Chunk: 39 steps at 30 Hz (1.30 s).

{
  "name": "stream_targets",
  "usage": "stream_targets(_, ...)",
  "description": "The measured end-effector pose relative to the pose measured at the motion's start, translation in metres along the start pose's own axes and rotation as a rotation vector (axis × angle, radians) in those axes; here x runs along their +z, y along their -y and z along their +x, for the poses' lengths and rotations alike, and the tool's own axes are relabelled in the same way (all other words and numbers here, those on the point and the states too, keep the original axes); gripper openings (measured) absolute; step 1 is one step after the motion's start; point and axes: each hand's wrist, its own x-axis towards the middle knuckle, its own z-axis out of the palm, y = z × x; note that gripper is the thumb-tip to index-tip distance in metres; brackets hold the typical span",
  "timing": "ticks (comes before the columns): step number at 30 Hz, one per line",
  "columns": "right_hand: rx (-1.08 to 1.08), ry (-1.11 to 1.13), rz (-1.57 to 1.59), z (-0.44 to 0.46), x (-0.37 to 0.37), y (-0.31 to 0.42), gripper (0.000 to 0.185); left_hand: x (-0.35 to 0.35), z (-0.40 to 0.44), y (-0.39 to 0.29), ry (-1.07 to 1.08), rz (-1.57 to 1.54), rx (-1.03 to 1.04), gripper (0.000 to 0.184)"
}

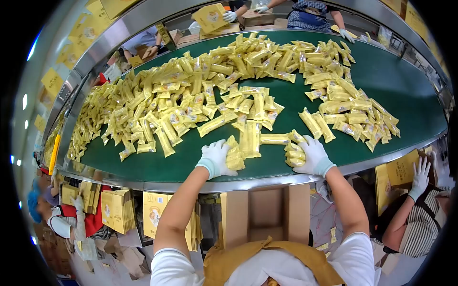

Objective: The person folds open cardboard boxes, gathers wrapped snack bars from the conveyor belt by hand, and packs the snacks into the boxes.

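Observation:
My left hand [215, 158], in a white glove with a pale green cuff, curls around a small bunch of yellow stick-shaped snack packets [234, 155] near the front edge of the green conveyor belt [186, 164]. Opposite it, my gloved right hand [315, 156] grips another bunch of yellow packets [295, 153]. Between the two hands lie loose upright packets [251, 139] and a sideways packet [274, 138] on the belt. Below the belt edge, an open brown cardboard box [268, 209] stands in front of my body; its visible inside shows no packets.
A large heap of the same packets [191, 81] spreads over the belt, with another pile [350, 107] on the right. A metal rim [267, 183] edges the belt. Folded yellow cartons [118, 209] stand at lower left. Gloved co-workers work around the belt, one hand [421, 177] at right.

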Motion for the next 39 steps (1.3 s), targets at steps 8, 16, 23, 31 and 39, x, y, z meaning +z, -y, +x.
stream_targets(8,0.270,0.109,-0.078,-0.027,-0.011,0.007,0.087,0.010,-0.024,-0.021,-0.097,-0.052,-0.305,0.102)
stream_targets(16,0.210,0.031,-0.091,-0.034,-0.005,0.006,0.120,0.021,-0.023,-0.024,-0.109,-0.047,-0.446,0.133)
stream_targets(23,0.090,0.025,1.097,-0.055,-0.060,0.014,0.127,0.065,-0.063,0.028,-0.696,-0.905,-0.103,0.110)
stream_targets(31,-0.550,0.391,0.013,-0.079,-0.096,0.143,0.095,0.004,-0.134,-0.070,-0.175,-2.055,0.307,0.115)
stream_targets(39,-0.521,0.714,0.141,-0.123,0.098,0.182,0.057,-0.011,-0.125,-0.137,-0.386,-0.811,0.566,0.123)
